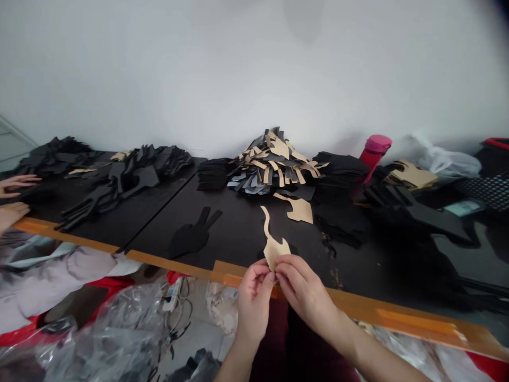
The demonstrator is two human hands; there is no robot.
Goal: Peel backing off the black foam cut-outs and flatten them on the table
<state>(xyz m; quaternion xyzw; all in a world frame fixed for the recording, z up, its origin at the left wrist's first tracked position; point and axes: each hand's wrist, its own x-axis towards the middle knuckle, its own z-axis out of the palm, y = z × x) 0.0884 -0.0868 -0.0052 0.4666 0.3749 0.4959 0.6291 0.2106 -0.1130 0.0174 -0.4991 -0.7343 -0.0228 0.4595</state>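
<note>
Both of my hands meet at the near edge of the black table, their fingers pinched together. Between them is a tan cut-out piece (274, 248) with a long, curved, narrow strip pointing away from me. My left hand (254, 292) grips its lower left edge, and my right hand (300, 281) pinches the lower right. The fingers hide the bottom of the piece. Farther back lies another tan piece (300, 210) of similar shape. A flat black cut-out (193, 233) with two prongs rests to the left of my hands.
Behind stands a heap of tan and dark pieces (274, 164), flanked by black stacks (212, 174). A pink bottle (374, 154) and a plastic bag (447, 159) are at right. Another person's hands (16, 199) are at far left. Orange tape (397, 313) lines the table edge.
</note>
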